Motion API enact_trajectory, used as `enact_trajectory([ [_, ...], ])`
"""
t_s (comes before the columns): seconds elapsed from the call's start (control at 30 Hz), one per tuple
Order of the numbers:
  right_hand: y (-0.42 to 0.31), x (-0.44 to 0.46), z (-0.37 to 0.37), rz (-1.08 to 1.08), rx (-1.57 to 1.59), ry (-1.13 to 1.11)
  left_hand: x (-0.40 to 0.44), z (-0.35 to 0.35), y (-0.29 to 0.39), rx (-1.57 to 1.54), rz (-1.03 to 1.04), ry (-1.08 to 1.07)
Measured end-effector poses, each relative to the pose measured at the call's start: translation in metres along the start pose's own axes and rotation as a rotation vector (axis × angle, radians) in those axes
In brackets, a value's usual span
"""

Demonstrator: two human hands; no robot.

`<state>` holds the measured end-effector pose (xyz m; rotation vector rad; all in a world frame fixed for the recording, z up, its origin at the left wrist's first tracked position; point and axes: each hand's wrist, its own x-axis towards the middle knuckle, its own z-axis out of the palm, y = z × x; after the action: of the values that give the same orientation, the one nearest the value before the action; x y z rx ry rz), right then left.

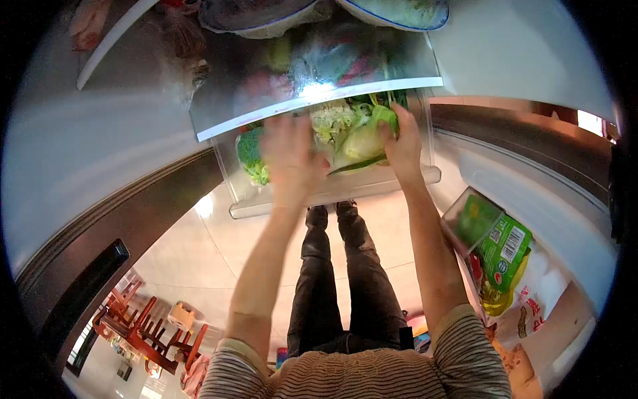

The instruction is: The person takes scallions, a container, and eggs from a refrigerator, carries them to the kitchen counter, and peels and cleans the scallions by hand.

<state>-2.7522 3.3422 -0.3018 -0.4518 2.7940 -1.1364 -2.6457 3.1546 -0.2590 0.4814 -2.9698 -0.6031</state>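
Observation:
A clear refrigerator drawer (335, 193) is pulled out and holds vegetables. My left hand (290, 156) reaches in, blurred by motion, its fingers stretched out and nothing visible in them. Just left of it lies a head of broccoli (250, 147). My right hand (404, 141) is at the right side of the drawer, thumb and fingers around the end of a pale green leafy vegetable (364, 141). Between the hands sits a cauliflower (332, 120). A long thin green vegetable (359, 165) lies across the front.
Above the drawer is a glass shelf with a white front edge (319, 105), and covered bowls (399, 13) stand higher up. The opened right door carries a clear box (472, 214) and a green package (508, 246). Behind me are wooden chairs (143, 326).

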Motion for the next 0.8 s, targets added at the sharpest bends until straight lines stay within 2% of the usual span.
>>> enact_trajectory([
  [0.1, -0.005, 0.002, -0.003, -0.158, -0.114, 0.203, -0.007, -0.014, -0.060, 0.062, -0.299, -0.078],
  [0.2, -0.023, -0.005, 0.004, -0.343, -0.116, 0.210, -0.010, -0.021, -0.071, -0.081, -0.348, -0.224],
  [0.33, -0.074, -0.023, 0.050, -0.404, -0.018, -0.197, -0.039, -0.020, -0.058, -0.134, -0.310, -0.004],
  [0.4, -0.095, -0.022, 0.078, -0.390, -0.096, -0.259, -0.047, -0.018, -0.059, -0.180, -0.338, 0.116],
  [0.53, -0.085, -0.019, 0.102, -0.526, -0.276, -0.290, -0.050, -0.019, -0.053, -0.191, -0.336, 0.167],
  [0.57, -0.079, -0.020, 0.104, -0.488, -0.320, -0.369, -0.051, -0.019, -0.053, -0.203, -0.329, 0.172],
  [0.63, -0.076, -0.016, 0.093, -0.410, -0.407, -0.524, -0.054, -0.023, -0.050, -0.206, -0.309, 0.206],
  [0.7, -0.079, -0.013, 0.072, -0.351, -0.385, -0.579, -0.059, -0.028, -0.044, -0.192, -0.285, 0.268],
  [0.8, -0.072, -0.014, 0.059, -0.354, -0.393, -0.567, -0.067, -0.034, -0.041, -0.214, -0.395, 0.321],
])
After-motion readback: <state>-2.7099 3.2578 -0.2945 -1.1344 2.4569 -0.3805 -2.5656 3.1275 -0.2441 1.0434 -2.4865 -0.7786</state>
